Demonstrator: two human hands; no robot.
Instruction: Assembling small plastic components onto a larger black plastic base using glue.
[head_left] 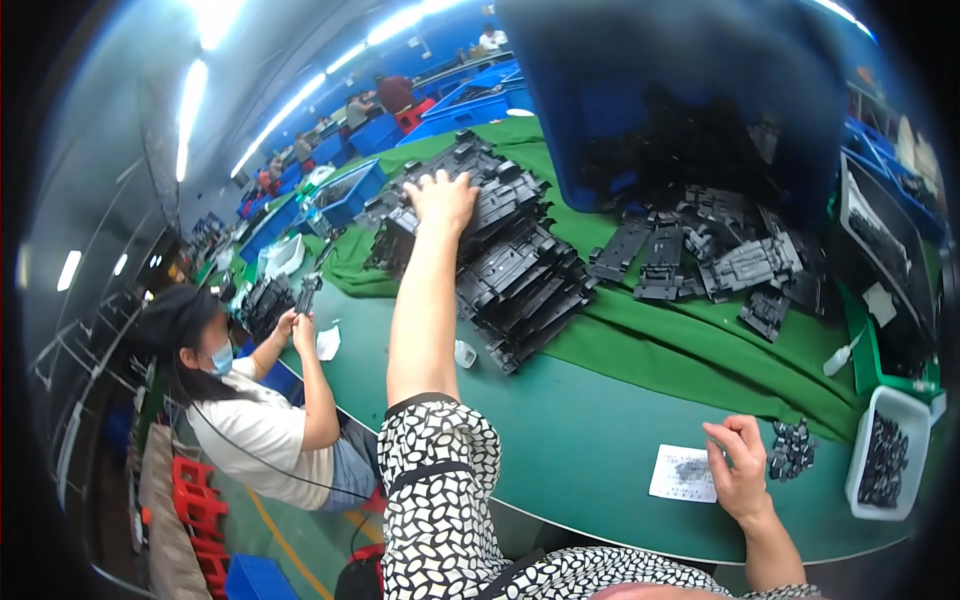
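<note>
My left hand [443, 203] is stretched far forward, fingers spread over the top of a tall stack of black plastic chassis plates [520, 275]. Its fingertips are at the upper plates, and no grip around one shows. Near the table's front edge, my right hand [740, 470] hovers with loosely bent fingers apart, nothing visible in them. Beside it lie a white printed card [683, 474] with a grey smudge and a small heap of black plastic pieces [792, 449]. More black chassis plates [750, 262] spill from a tipped blue bin [575, 110] onto green cloth.
A white tray [866, 470] of small black parts stands at the right, near a small white bottle [838, 360] and a black crate [880, 240]. At left, a masked co-worker [260, 430] holds a black part. A small white object [465, 354] lies beside the stack.
</note>
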